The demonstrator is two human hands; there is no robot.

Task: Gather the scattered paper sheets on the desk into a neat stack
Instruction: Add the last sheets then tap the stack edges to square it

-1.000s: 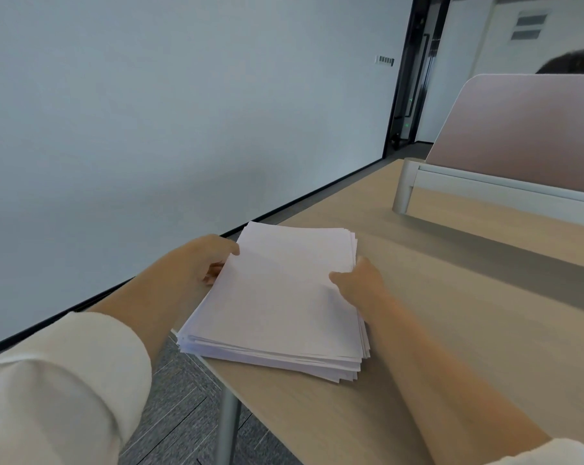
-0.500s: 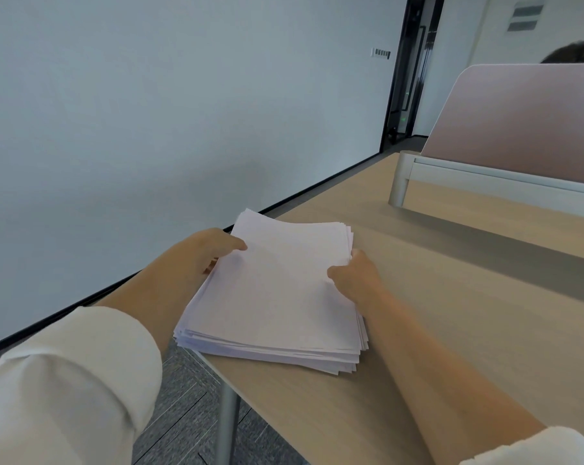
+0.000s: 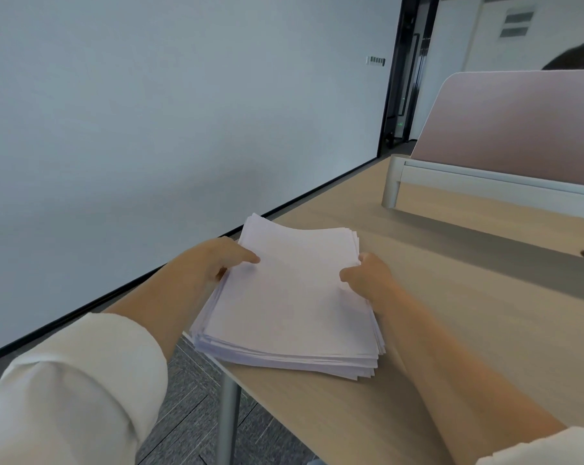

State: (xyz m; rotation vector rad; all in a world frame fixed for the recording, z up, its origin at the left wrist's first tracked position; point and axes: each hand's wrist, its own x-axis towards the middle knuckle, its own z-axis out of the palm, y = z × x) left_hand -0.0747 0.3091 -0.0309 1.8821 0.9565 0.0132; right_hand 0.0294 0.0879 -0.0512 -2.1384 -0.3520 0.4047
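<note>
Paper stack (image 3: pixel 290 297) pinched between left grip (image 3: pixel 213 263) and right grip (image 3: pixel 367 280).

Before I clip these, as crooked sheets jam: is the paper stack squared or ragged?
Ragged: the paper stack shows staggered sheet edges along its near and right sides, and one far corner juts out.

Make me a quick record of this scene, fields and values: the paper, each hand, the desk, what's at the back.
stack: white sheets in one pile, edges fanned, not squared
place: on the desk, by its left edge
left hand: grips the stack's left edge, thumb on top
right hand: grips the stack's right edge
back: pink divider standing on the desk
</note>
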